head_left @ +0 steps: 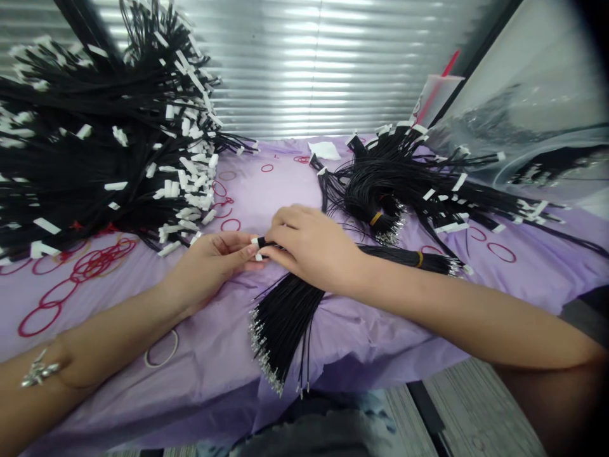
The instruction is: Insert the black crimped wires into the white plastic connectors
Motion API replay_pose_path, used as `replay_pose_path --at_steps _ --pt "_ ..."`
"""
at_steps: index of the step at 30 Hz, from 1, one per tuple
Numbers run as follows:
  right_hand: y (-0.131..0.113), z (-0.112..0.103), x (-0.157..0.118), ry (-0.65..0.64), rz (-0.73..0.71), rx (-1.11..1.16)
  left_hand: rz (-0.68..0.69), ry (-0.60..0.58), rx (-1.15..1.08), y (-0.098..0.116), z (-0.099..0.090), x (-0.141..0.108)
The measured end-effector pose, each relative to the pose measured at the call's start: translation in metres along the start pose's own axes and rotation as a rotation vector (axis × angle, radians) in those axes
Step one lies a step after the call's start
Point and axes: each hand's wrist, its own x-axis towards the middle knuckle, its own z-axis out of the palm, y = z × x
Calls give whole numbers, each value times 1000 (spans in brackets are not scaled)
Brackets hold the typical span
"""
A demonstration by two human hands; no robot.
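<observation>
My left hand (214, 265) pinches a small white plastic wire connector (257, 249) between thumb and fingertips. My right hand (309, 244) closes over the black wires leading from that connector, and its fingers nearly meet my left fingertips. Under my right wrist lies a fanned bundle of black wires (280, 330), its crimped metal terminals pointing toward me. A banded black wire bundle (404, 259) runs out to the right behind my right forearm. My right palm hides where the held wires join the bundle.
A large heap of black wires with white connectors (118, 139) fills the left side. Another heap (399, 184) lies at the back right. Red rubber bands (99, 263) are scattered on the purple sheet (238, 368). A plastic cup with a red straw (438, 95) and a clear plastic bag (533, 146) stand behind.
</observation>
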Motion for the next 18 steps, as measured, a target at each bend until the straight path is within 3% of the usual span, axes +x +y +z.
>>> replay_pose_path --at_steps 2,3,7,9,14,18 --pt "-6 -19 -1 104 -48 -128 7 14 -56 2 2 0" --pt "-8 -27 -2 83 -60 -133 9 25 -85 4 2 1" --pt "-3 -35 -2 -422 -276 52 -24 75 -166 8 0 3" --pt "4 -26 -1 -579 -336 148 -51 69 -181 10 -1 4" --pt "6 -10 0 -620 -283 351 -84 54 -172 12 -2 3" --pt "-2 -15 -3 -500 -83 386 -102 41 -152 12 -5 3"
